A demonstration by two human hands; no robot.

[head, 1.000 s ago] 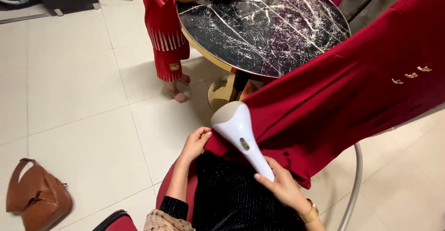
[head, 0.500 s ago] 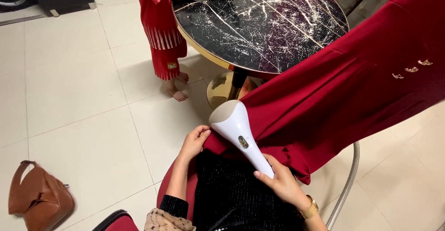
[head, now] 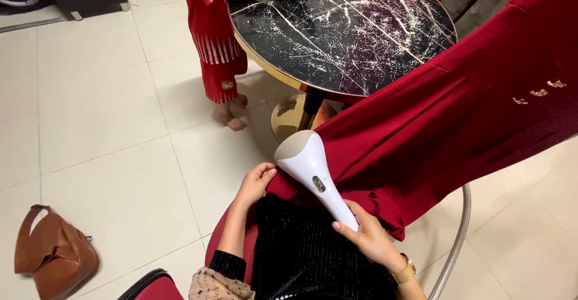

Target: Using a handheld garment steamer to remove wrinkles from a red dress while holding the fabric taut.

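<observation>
My right hand [head: 368, 240] grips the handle of a white handheld garment steamer [head: 312, 167], whose rounded head lies against a dark red garment [head: 457, 125]. The garment stretches from the upper right down to my lap. My left hand [head: 256, 182] pinches the garment's lower edge just left of the steamer head, holding the cloth taut. A grey hose [head: 454, 246] runs down at the lower right, past my right wrist with its gold watch.
A round black marble-patterned table [head: 343, 29] with a gold rim and base stands ahead. Another person in red clothes [head: 214, 35] stands barefoot at its left side, an arm on the tabletop. A brown leather bag [head: 54, 255] lies on the pale tiled floor at lower left.
The steamer and both hands have stayed almost in place on the garment; the view has shifted slightly. The other person remains at the table.
</observation>
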